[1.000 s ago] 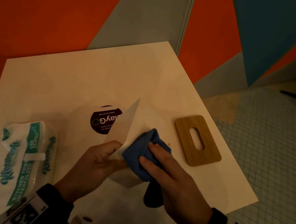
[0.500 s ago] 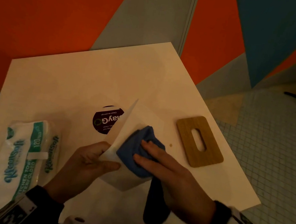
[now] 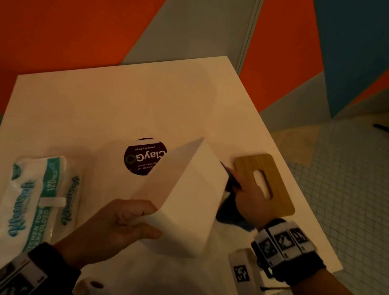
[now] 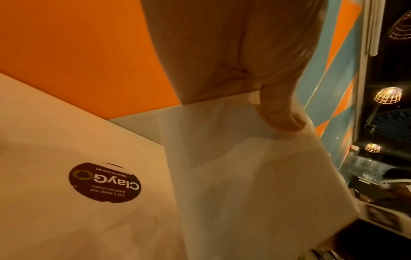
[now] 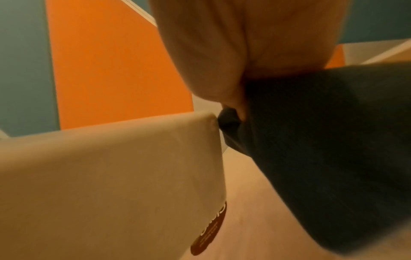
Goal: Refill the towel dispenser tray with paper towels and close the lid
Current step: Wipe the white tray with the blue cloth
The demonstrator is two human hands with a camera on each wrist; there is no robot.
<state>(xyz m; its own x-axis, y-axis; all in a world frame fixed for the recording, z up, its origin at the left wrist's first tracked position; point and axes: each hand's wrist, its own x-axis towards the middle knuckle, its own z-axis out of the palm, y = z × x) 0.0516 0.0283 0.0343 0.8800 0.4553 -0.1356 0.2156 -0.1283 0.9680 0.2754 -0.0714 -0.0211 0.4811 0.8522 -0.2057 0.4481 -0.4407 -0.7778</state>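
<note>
Your left hand point(image 3: 118, 225) has the white dispenser tray point(image 3: 182, 206) tipped up on the white table point(image 3: 97, 103), thumb point(image 4: 280, 112) clamped on its near wall, fingers curled under the edge. Your right hand point(image 3: 252, 201) is wrapped around the blue cloth point(image 3: 229, 213), pressed against the tray's right side; the right wrist view shows dark cloth bunched under your palm beside the tray corner. Half a second ago that cloth sat on top of the tray's face; now it has slid round to the side, and the tray has swung wider.

At your left lies the paper towel pack point(image 3: 31, 202), reading "KleenSoft", "120 pulls" and part of "kitchen towel interfolded". Beyond the tray, a dark round sticker point(image 3: 139, 158) reads upside down "ClayGo", "Clean as you go", "Let's keep our pantries clean". The slotted wooden lid point(image 3: 267, 179) lies flat just past your right knuckles, off the tray.
</note>
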